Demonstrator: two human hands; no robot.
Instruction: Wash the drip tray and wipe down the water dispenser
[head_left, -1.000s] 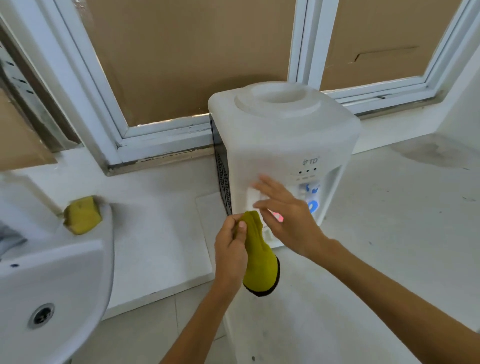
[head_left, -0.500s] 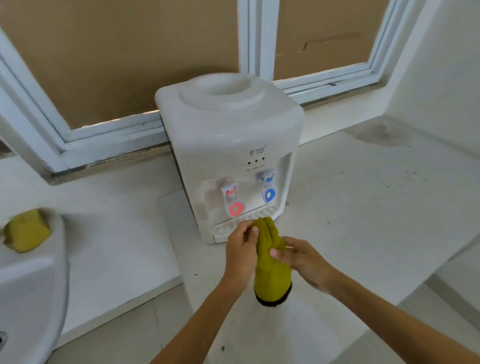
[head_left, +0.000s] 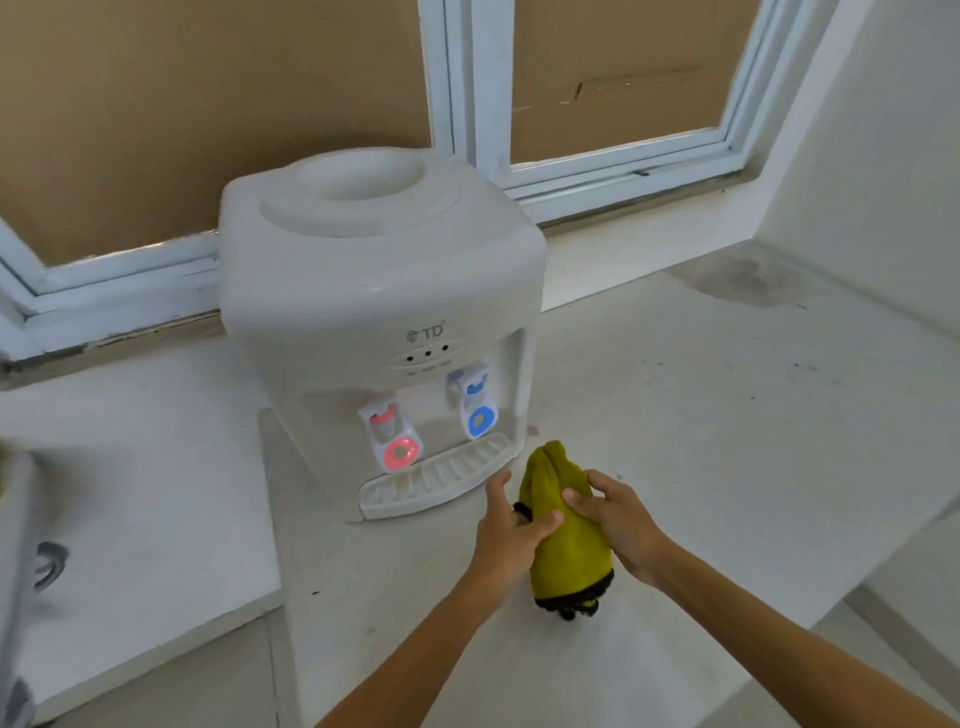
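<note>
Both my hands are on a bunched yellow-green cloth with a black stitched edge (head_left: 563, 540), held just in front of the dispenser, right of its base. My left hand (head_left: 506, 530) holds the cloth's left side: thumb laid across the fabric, the other fingers (head_left: 496, 491) fairly straight and pointing up toward the tray corner, near it but not clearly touching. My right hand (head_left: 615, 517) grips the cloth's right side, fingers curled over the fabric near the middle. The cloth's folded top points up and away; its black-edged bottom hangs low between my wrists, above the counter.

White plastic countertop water dispenser (head_left: 374, 291) stands upright on the pale off-white counter (head_left: 701, 441), its back toward the window. Round bottle well on top, no bottle in it. Front shows a "TD" mark, three small dots, a red tap (head_left: 392, 439) on the left and a blue tap (head_left: 475, 410) on the right. White slotted plastic drip tray (head_left: 434, 483) sits seated in the dispenser's base under both taps, just left of my left hand.

White-framed window (head_left: 467, 104) behind, panes covered with brown cardboard (head_left: 208, 104). Dark stain (head_left: 743, 280) on the counter near the right corner. Part of a white sink (head_left: 21, 571) at far left edge, blurred.
</note>
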